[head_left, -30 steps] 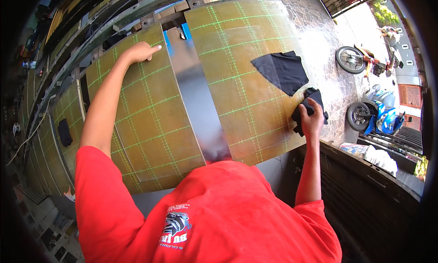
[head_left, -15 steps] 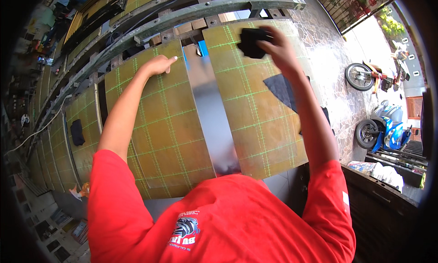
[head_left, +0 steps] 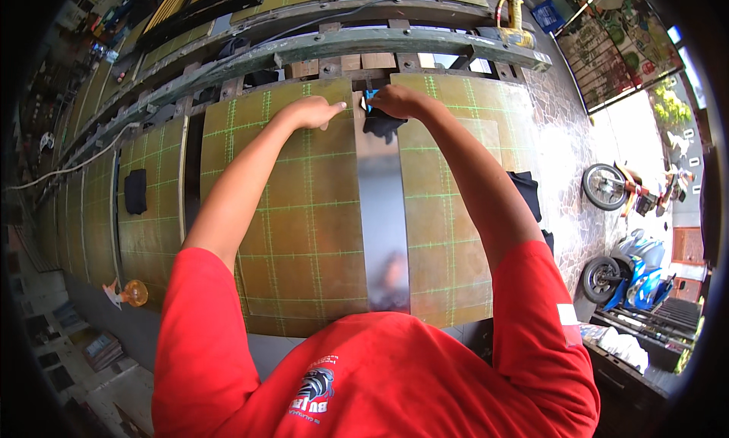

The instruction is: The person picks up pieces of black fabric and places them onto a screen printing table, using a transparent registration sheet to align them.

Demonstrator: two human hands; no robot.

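Observation:
My right hand [head_left: 401,101] is closed on a piece of black cloth [head_left: 385,125], which hangs crumpled below the fingers. The cloth is over the far end of a shiny grey strip [head_left: 382,202] between two yellow-brown boards with green grid lines. Beside it, part of a small blue thing [head_left: 370,96] shows; its kind is hidden. My left hand [head_left: 313,113] is at the far right part of the left board [head_left: 304,233], with one finger stretched towards the strip and nothing visible in its grasp. Under my right forearm the right board [head_left: 448,240] extends to the side.
More black cloth [head_left: 525,195] lies at the right board's outer edge. Another dark folded cloth [head_left: 135,192] rests on a board further left. A metal rail [head_left: 326,43] crosses behind the boards, with a yellow-handled tool [head_left: 512,29] on it. Motorcycles [head_left: 638,267] stand at the right.
My right hand has moved left with the black cloth, from above the right board to the strip's far end. My left hand keeps its pose near the board's far edge. The view has shifted.

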